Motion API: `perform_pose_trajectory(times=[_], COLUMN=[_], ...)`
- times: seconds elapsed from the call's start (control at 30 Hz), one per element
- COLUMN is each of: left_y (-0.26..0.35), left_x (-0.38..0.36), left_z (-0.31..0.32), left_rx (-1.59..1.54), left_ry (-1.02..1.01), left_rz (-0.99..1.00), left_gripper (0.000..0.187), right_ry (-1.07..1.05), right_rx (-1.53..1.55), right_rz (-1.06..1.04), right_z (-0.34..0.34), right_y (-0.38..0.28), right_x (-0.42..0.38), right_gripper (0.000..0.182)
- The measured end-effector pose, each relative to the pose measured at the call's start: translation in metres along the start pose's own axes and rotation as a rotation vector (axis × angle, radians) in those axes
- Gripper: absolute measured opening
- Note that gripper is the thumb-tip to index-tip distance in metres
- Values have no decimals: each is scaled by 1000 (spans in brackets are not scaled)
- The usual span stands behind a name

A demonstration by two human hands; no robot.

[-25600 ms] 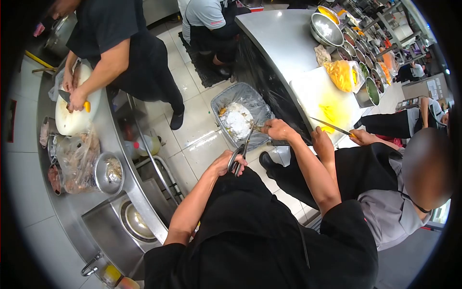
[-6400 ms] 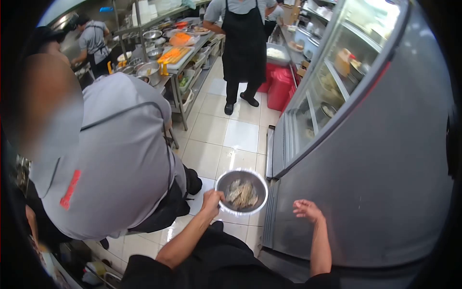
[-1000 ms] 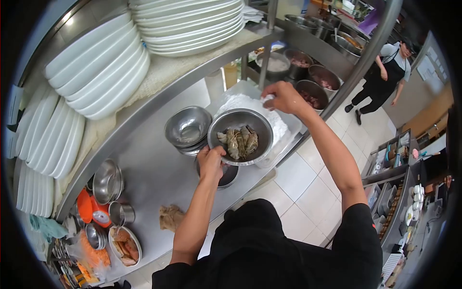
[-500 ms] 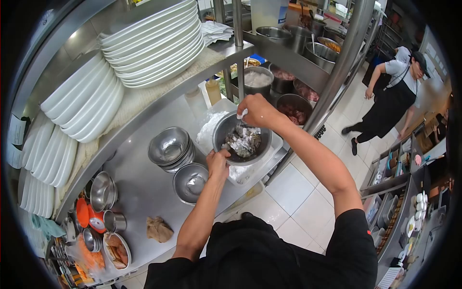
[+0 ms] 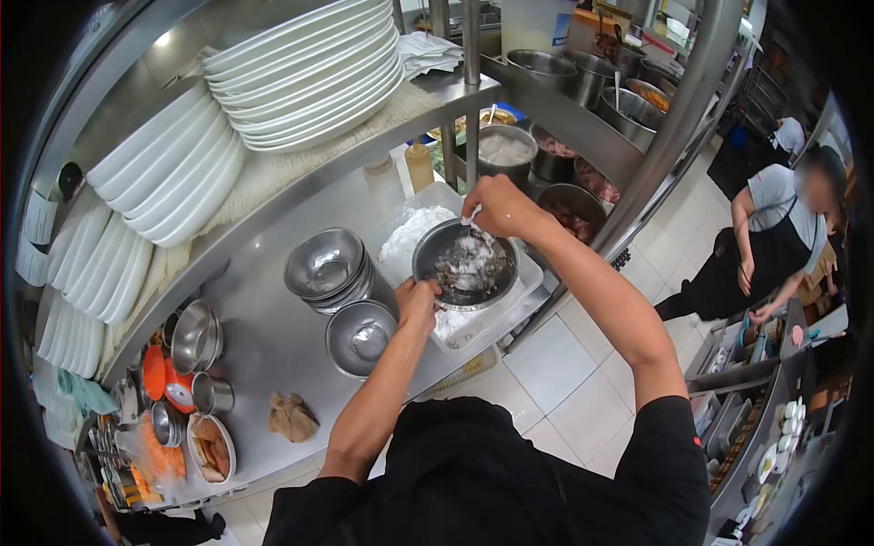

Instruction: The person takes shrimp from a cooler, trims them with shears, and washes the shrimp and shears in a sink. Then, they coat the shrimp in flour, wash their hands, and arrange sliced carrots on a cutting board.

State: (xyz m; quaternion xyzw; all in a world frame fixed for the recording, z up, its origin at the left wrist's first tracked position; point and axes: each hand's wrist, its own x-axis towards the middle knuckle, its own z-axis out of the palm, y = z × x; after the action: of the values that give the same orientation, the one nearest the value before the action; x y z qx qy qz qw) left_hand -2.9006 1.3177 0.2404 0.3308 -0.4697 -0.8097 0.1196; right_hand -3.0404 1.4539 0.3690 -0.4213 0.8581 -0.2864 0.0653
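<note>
My left hand (image 5: 420,304) grips the near-left rim of a metal bowl (image 5: 424,262), which is tilted over a white plastic tray (image 5: 440,197). Inside lie wet, greyish food pieces (image 5: 469,271) dusted with white powder. Over the bowl's far edge, my right hand (image 5: 499,207) is closed, fingers pointing down, with a clump of white powder at its fingertips. More white powder (image 5: 411,235) is heaped in the tray. Left of the bowl stand a stack of metal bowls (image 5: 326,264) and a single metal bowl (image 5: 361,338) close to my left wrist.
Stacked white plates (image 5: 309,82) fill the shelf at upper left. A brown cloth (image 5: 292,417) lies on the steel counter (image 5: 259,332). Pots of raw meat (image 5: 571,211) stand beyond a steel post (image 5: 669,100). A person (image 5: 774,227) in a black apron is in the aisle.
More white powder now covers the food in the bowl. My right hand stays above it, still closed. The person on the right has come nearer, and the view has shifted slightly.
</note>
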Motion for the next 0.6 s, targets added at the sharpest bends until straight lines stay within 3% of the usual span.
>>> perform_pose_trajectory(times=[0.13,0.3,0.5,0.6], left_y=[4,-9,-6,-7], left_x=[-1,12,11,10], left_z=[1,-6,-1,1], left_rx=[159,-85,82,-64], left_ry=[-8,32,110,77], left_rz=[-42,75,11,64], left_gripper=[27,28,16,14], right_ry=[23,47,3,69], right_rx=[-38,1,-11,-38], right_rz=[15,31,59,53], right_z=[3,-3,5,3], right_y=[4,3,7,1], right_x=[2,-3,-1,-5], right_gripper=[26,27,31,27])
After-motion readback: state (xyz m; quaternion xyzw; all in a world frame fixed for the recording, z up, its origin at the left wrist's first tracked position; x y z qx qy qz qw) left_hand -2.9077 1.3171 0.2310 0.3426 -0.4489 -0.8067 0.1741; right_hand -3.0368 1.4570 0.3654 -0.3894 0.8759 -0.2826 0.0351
